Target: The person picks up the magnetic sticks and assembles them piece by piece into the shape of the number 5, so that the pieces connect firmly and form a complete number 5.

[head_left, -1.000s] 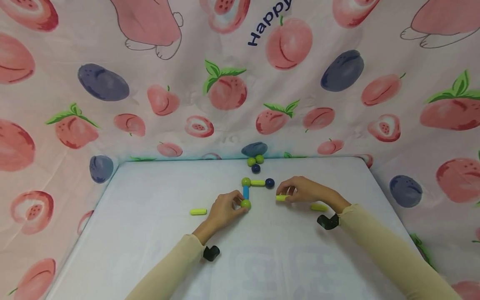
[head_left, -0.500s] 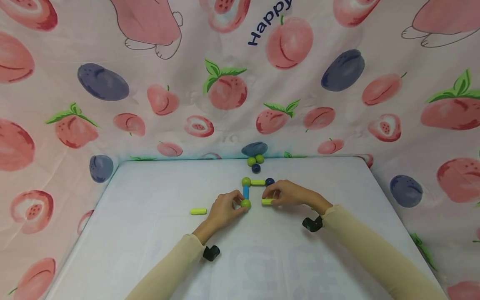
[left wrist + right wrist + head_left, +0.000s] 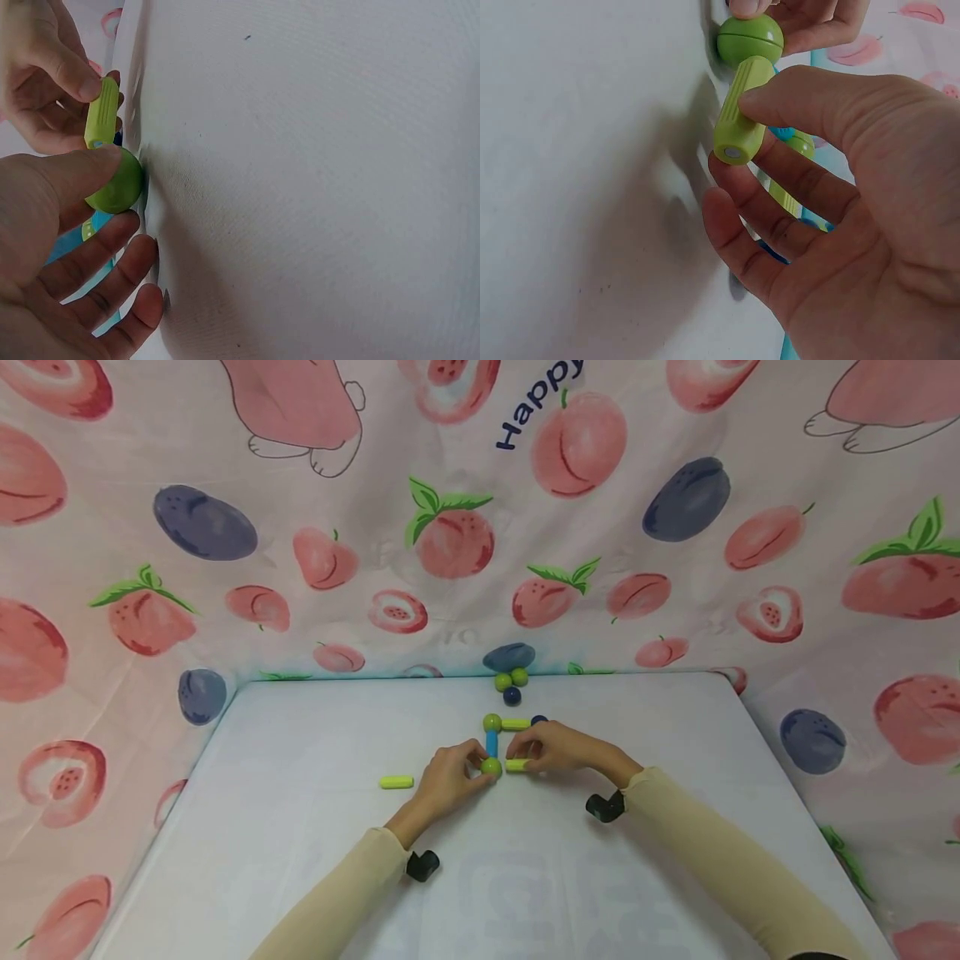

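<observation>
On the white table [image 3: 300, 827] lies a small frame of magnetic pieces: a green ball [image 3: 491, 722], a yellow-green rod [image 3: 516, 724], a dark blue ball [image 3: 539, 720] partly hidden by my right hand, and a blue rod [image 3: 492, 742] running down to a second green ball [image 3: 491, 767]. My left hand [image 3: 448, 778] pinches that lower green ball [image 3: 116, 182]. My right hand [image 3: 551, 749] pinches a yellow-green rod [image 3: 516, 765] whose end meets the ball [image 3: 750, 37]. The right wrist view shows the rod [image 3: 742, 112] between thumb and fingers.
A loose yellow-green rod [image 3: 396, 782] lies left of my left hand. Two green balls [image 3: 511, 679] and a dark blue ball [image 3: 512, 696] sit by the table's far edge. A fruit-printed cloth [image 3: 450, 527] hangs behind and at both sides.
My right hand has carried the yellow-green rod leftward until its end reaches the lower green ball. The left hand has stayed on that ball.
</observation>
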### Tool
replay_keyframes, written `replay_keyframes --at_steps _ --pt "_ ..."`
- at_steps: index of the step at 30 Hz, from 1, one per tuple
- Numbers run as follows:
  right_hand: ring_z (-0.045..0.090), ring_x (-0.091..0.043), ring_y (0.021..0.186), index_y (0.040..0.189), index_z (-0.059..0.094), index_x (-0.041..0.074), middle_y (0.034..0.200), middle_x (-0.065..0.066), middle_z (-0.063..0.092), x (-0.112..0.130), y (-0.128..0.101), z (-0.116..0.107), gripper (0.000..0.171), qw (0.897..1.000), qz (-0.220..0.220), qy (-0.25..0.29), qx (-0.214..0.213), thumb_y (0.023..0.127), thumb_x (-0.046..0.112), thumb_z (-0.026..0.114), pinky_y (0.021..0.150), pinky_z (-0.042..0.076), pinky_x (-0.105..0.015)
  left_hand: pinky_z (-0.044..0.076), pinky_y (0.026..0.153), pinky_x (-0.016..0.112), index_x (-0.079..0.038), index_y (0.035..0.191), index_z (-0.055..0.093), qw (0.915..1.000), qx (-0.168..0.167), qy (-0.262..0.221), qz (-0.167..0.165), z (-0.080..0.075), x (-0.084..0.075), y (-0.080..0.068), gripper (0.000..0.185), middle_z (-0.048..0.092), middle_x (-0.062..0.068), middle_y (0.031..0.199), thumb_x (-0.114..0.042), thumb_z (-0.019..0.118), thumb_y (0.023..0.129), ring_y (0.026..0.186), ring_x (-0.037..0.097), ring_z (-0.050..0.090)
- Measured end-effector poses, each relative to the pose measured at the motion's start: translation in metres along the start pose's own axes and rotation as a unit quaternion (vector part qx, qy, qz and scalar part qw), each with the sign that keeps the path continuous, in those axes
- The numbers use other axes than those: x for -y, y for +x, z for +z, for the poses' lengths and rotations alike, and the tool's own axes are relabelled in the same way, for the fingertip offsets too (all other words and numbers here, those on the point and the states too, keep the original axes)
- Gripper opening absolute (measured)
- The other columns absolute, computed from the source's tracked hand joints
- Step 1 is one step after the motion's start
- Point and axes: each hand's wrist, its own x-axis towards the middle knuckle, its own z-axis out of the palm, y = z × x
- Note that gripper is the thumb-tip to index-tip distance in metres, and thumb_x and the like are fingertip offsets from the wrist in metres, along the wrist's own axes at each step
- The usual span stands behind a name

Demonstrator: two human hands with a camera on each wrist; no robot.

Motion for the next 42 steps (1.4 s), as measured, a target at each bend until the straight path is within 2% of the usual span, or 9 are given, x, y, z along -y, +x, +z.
replay_keyframes --at_steps 8,18,26,33,42 --pt "0.065 -0.013 0.095 0.117 0.073 0.008 0.105 -0.003 0.073 0.0002 0.0038 0.0016 0.025 1.0 -0.025 0.009 0.008 0.092 0.003 0.071 0.087 0.055 -0.032 0.049 0.066 0.027 -0.011 0.104 0.07 0.9999 -0.004 0.0 0.012 0.0005 -0.0004 0.001 0.023 0.073 0.001 0.093 -0.019 0.084 0.087 0.074 0.013 0.06" --pt "0.065 -0.012 0.095 0.117 0.073 0.01 0.105 0.0 0.072 -0.0015 0.0035 0.0028 0.025 1.0 -0.01 0.017 0.007 0.093 0.003 0.071 0.088 0.054 -0.031 0.049 0.065 0.026 -0.011 0.104 0.07 0.9999 -0.004 0.004 0.012 -0.0004 -0.0013 0.0016 0.024 0.072 0.001 0.093 -0.019 0.084 0.088 0.073 0.01 0.057" --pt "0.065 -0.011 0.096 0.119 0.073 0.011 0.106 0.002 0.071 -0.0036 0.004 0.0042 0.027 1.0 0.001 0.023 0.009 0.093 0.004 0.071 0.088 0.053 -0.028 0.049 0.066 0.027 -0.01 0.104 0.07 0.9999 -0.006 -0.001 0.008 -0.0006 -0.0027 0.0016 0.023 0.072 0.001 0.092 -0.018 0.084 0.087 0.074 0.015 0.06" --pt "0.065 -0.01 0.096 0.118 0.073 0.013 0.105 0.006 0.072 -0.0049 0.0015 0.0053 0.026 1.0 0.006 0.013 0.006 0.094 0.005 0.071 0.087 0.053 -0.027 0.049 0.066 0.027 -0.011 0.104 0.07 1.0 -0.003 0.003 0.003 0.0001 -0.0026 0.0018 0.023 0.072 0.001 0.093 -0.019 0.084 0.087 0.074 0.012 0.06" --pt "0.066 -0.013 0.096 0.118 0.073 0.011 0.107 0.001 0.073 -0.0028 -0.0034 0.0052 0.026 1.0 0.016 0.014 0.003 0.093 0.004 0.073 0.087 0.054 -0.029 0.049 0.066 0.027 -0.012 0.103 0.07 1.0 -0.003 0.004 0.007 0.0002 -0.0016 0.0001 0.023 0.072 0.0 0.092 -0.019 0.084 0.087 0.073 0.01 0.059"
